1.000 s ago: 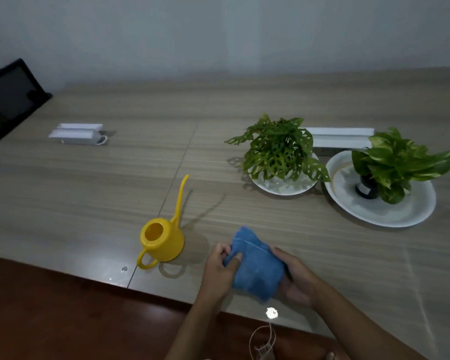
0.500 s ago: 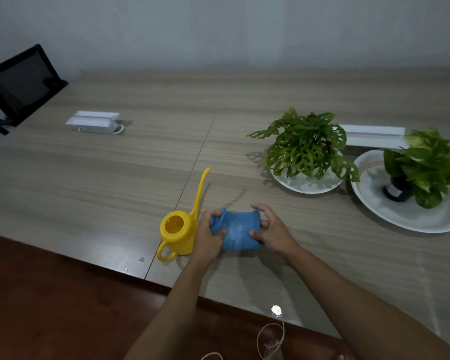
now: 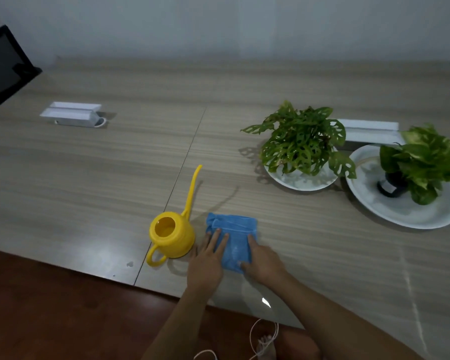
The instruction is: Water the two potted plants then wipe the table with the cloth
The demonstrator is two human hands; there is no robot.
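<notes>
Hands first, nearest to us: our left hand [image 3: 205,258] and right hand [image 3: 261,259] both lie flat and spread on the folded blue terry cloth [image 3: 233,235], palms down, fingers extended, nothing gripped in either. The left hand presses the cloth's left edge, its fingertips [image 3: 217,231] reaching up the fabric; the right hand covers the lower right corner. The cloth lies directly under and just ahead of both hands, flat on the pale wood-grain table [image 3: 89,183], its longer side running away from us. Neither hand is clearly the nearer.

Just beside the cloth on the left stands the yellow plastic watering can [image 3: 172,236], upright, handle toward us, long spout pointing away; the left hand looks close enough to brush it.

Farther off to the right sit the holey-leafed green potted plant [image 3: 300,144] on its white plate [image 3: 300,181] and the broad-leafed potted plant [image 3: 424,162] on a larger white plate [image 3: 405,214].

We judge watering finished and wiping about to begin; the open table for the sweep lies mostly ahead and to the right, away from the can.
</notes>
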